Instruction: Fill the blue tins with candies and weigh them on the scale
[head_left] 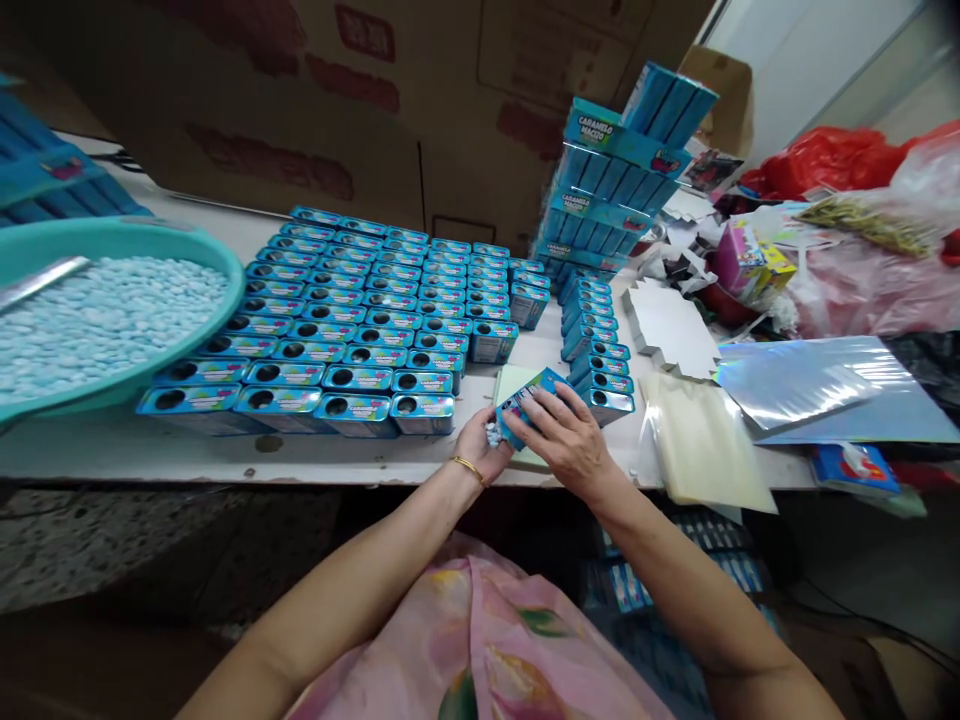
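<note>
Both my hands meet at the table's front edge around one small blue tin (525,400). My right hand (571,440) wraps over the tin from the right with curled fingers. My left hand (482,447), with a gold bracelet on the wrist, is cupped under the tin's left end and holds a few pale candies in its palm. To the left stand several rows of the same blue tins (360,320), each with a round hole on top. A teal basin (187,330) full of pale blue candies sits at far left.
A column of closed tins (600,350) runs up behind my hands to a stack of blue display boxes (615,180). Flat white carton blanks (671,325), clear sleeves (705,440), holographic sheets (825,385) and plastic bags (862,230) crowd the right. Cardboard cartons line the back.
</note>
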